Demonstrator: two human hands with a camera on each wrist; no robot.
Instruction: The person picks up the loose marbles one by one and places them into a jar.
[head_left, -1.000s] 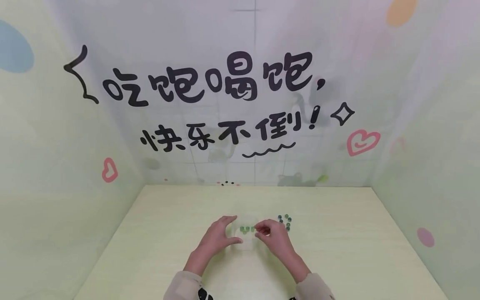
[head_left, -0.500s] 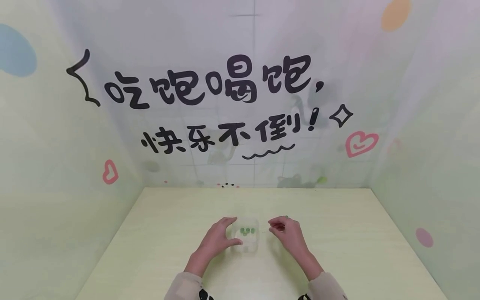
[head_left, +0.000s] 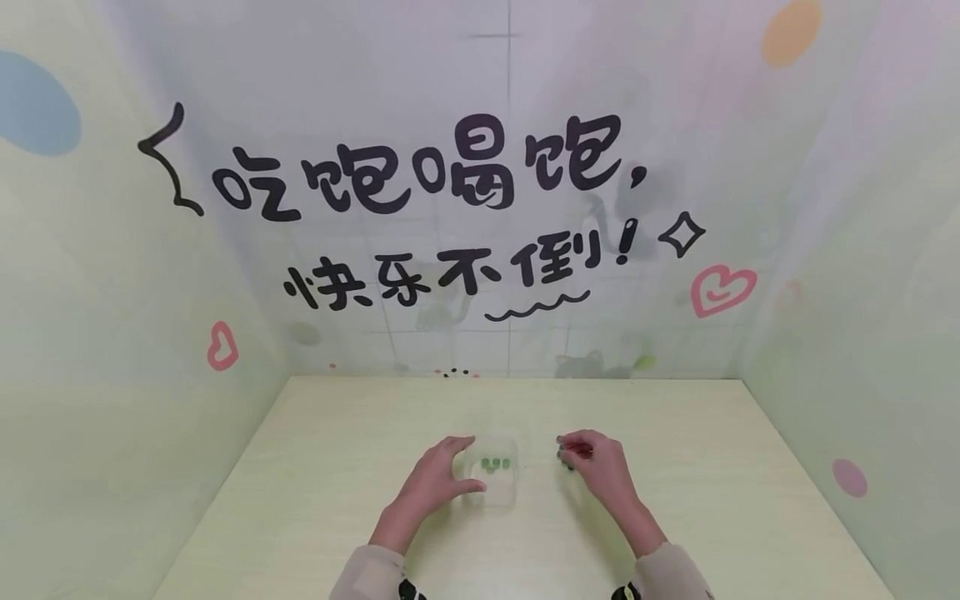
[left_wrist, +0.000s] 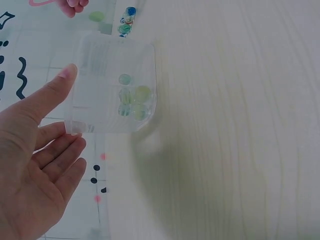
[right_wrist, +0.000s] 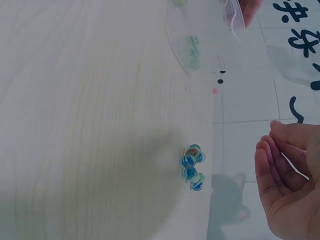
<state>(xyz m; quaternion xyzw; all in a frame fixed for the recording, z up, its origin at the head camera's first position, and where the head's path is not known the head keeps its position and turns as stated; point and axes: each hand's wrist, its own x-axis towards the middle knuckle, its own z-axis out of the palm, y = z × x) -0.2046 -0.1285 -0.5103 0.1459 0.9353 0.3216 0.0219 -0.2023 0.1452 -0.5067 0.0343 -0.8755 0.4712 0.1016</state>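
In the head view, a clear plastic box (head_left: 501,493) stands at the middle of the table. My left hand (head_left: 435,479) grips its left side, the thumb at the near part and the fingers at the far part. Inside lie several greenish glass marbles (left_wrist: 142,94), clearest in the left wrist view. To the right, my right hand (head_left: 600,468) is just above a small cluster of loose blue and green marbles (right_wrist: 191,162), hiding most of them from the head camera. Its fingers are loosely bent, the thumb close to the fingertips, and no marble shows between them in the right wrist view.
The pale wooden table (head_left: 360,425) carries the box and the loose marbles. Printed sheets form a back wall (head_left: 480,350) and a side wall (head_left: 862,375) around it, with black lettering and coloured spots.
My right hand has moved away from the box, rightward to the loose marbles. The left hand has stayed on the box.
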